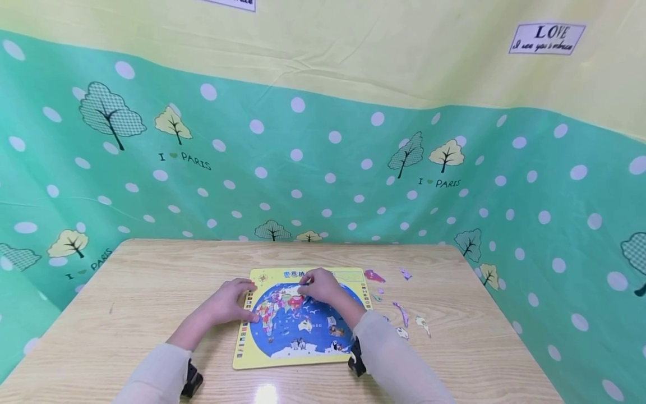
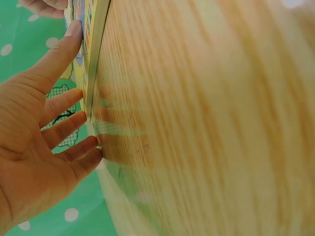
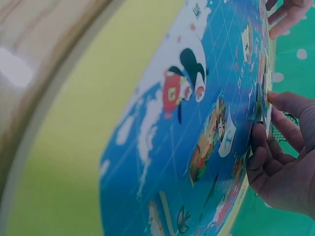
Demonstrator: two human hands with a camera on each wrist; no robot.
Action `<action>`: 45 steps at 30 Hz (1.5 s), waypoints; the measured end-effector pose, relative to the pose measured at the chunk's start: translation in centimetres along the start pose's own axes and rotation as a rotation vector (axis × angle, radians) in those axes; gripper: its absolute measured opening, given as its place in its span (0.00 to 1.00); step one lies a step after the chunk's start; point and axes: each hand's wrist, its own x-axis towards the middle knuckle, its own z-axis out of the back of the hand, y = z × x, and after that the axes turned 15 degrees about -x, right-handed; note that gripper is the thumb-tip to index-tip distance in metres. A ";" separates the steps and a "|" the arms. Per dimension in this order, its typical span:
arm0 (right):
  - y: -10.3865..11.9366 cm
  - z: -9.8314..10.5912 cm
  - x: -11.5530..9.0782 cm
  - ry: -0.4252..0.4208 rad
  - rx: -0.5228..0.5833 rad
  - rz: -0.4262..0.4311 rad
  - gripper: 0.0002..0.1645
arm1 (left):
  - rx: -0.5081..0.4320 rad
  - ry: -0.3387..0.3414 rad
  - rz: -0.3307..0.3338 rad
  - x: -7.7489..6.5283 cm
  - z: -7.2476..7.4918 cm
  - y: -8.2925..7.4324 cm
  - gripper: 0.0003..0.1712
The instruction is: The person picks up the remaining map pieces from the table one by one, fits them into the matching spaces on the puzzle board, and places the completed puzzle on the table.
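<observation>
A yellow-bordered world map puzzle board (image 1: pixel 282 362) with a blue ocean lies flat on the table. My left hand (image 1: pixel 228 302) is at its left edge, thumb over the border and fingers spread, as the left wrist view shows. Above the upper middle of the map, my right hand (image 1: pixel 322 285) pinches a thin puzzle piece (image 3: pixel 267 114) between thumb and fingers. That piece is seen almost edge-on, so its picture is hidden. Several colourful land pieces, among them a red one (image 1: pixel 294 302), sit left of the right hand.
Right of the board, loose puzzle pieces are scattered on the wooden table (image 1: pixel 141 292), including a pinkish-red one (image 1: pixel 373 275), a purple strip (image 1: pixel 401 313) and a cream one (image 1: pixel 423 324). A green polka-dot cloth (image 1: pixel 323 168) hangs behind the table and along its sides.
</observation>
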 end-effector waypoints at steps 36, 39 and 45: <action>-0.2 -0.4 -0.2 0.000 -0.046 0.010 0.10 | -0.015 -0.002 0.002 -0.2 0.0 -0.1 0.48; -0.2 -0.4 -0.2 -0.001 -0.040 0.005 0.10 | -0.013 -0.002 0.000 -0.2 0.0 -0.1 0.48; -0.2 -0.4 -0.2 -0.015 -0.060 0.019 0.07 | -0.005 -0.006 -0.001 -0.2 0.0 -0.1 0.48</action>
